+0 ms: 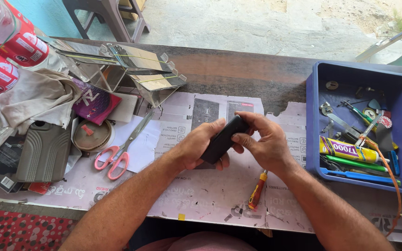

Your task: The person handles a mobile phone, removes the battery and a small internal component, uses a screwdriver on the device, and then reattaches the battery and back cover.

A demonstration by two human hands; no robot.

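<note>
Both hands at frame centre over the paper-covered counter [201, 190]. Left hand [196, 148] and right hand [266, 142] each have fingers closed around a black phone [223, 139], held tilted just above the counter. Orange-handled screwdriver [257, 189] at 5 o'clock of the phone; pink scissors [117, 155] at 9 o'clock; blue tool tray [313, 116] at 3 o'clock.

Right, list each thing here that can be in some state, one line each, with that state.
black phone: held tilted above the bench, clasped from both sides
left hand: closed on the black phone
right hand: fingers on the phone's upper end
pink-handled scissors: lying flat, blades shut
screwdriver: lying loose under the right wrist
yellow glue tube: lying in the blue tray
</note>
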